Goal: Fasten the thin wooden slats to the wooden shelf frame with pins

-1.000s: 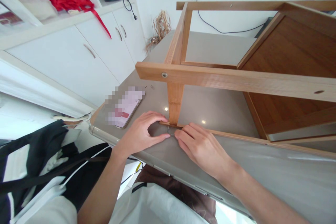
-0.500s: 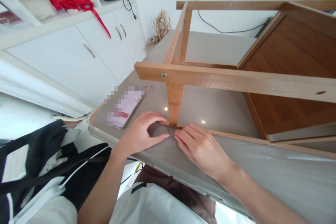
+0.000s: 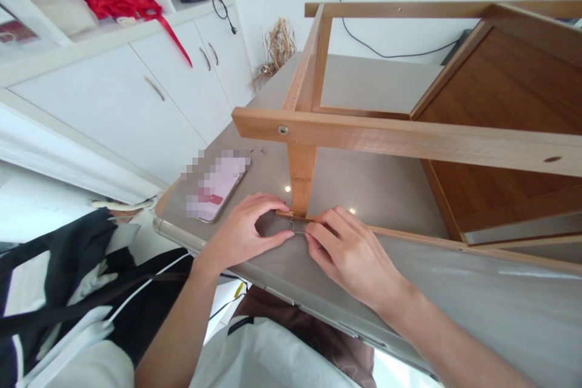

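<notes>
A wooden frame [image 3: 409,136] with slatted rails lies on the table, its lower rail close to the front edge. A thin metal bolt [image 3: 291,224] sticks out of that rail toward me, below the upright. My right hand [image 3: 348,251] pinches the end of a slim hex key [image 3: 300,233], whose other end meets the bolt. My left hand [image 3: 250,227] curves around the joint, index fingertip on the rail's end and thumb tip by the bolt and key. Higher up, another bolt head [image 3: 282,130] sits in the upper rail.
A phone [image 3: 222,185] lies on the table [image 3: 364,188] to the left, with small metal pieces [image 3: 262,151] beyond it. White cabinets [image 3: 122,91] stand at left, holding red ribbon [image 3: 120,0]. A wooden panel [image 3: 513,85] belongs to the frame's right side.
My right hand has shifted slightly right along the hex key, and more of the key shows between my hands. My left hand stays in place.
</notes>
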### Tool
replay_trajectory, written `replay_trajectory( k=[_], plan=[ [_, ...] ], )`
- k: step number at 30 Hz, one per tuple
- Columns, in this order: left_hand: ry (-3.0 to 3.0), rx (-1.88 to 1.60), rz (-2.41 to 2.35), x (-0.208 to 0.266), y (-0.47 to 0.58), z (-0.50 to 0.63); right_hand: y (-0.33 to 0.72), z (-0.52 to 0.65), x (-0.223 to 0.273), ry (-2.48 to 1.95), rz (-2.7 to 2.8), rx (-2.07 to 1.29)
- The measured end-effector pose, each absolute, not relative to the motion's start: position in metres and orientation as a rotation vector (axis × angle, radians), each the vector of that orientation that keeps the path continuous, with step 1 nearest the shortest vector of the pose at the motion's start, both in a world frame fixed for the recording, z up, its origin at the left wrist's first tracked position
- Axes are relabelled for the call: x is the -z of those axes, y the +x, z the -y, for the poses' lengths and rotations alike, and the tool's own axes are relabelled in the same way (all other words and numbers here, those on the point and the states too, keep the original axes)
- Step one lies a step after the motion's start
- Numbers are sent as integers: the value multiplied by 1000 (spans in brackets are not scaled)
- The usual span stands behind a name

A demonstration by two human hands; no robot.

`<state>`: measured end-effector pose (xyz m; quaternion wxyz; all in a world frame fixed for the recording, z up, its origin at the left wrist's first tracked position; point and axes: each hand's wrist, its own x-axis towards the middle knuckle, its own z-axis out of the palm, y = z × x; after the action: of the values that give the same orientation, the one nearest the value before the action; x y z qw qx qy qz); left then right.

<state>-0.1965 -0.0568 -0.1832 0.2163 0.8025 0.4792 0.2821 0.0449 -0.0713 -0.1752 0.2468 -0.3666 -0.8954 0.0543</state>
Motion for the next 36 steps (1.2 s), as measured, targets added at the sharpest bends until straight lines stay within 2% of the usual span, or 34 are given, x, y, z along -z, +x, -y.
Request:
replay_trajectory(
  k=[36],
  plan=[
    [2228, -781, -1305, 182, -196, 58, 46, 71, 174, -970, 2549, -157]
  ],
)
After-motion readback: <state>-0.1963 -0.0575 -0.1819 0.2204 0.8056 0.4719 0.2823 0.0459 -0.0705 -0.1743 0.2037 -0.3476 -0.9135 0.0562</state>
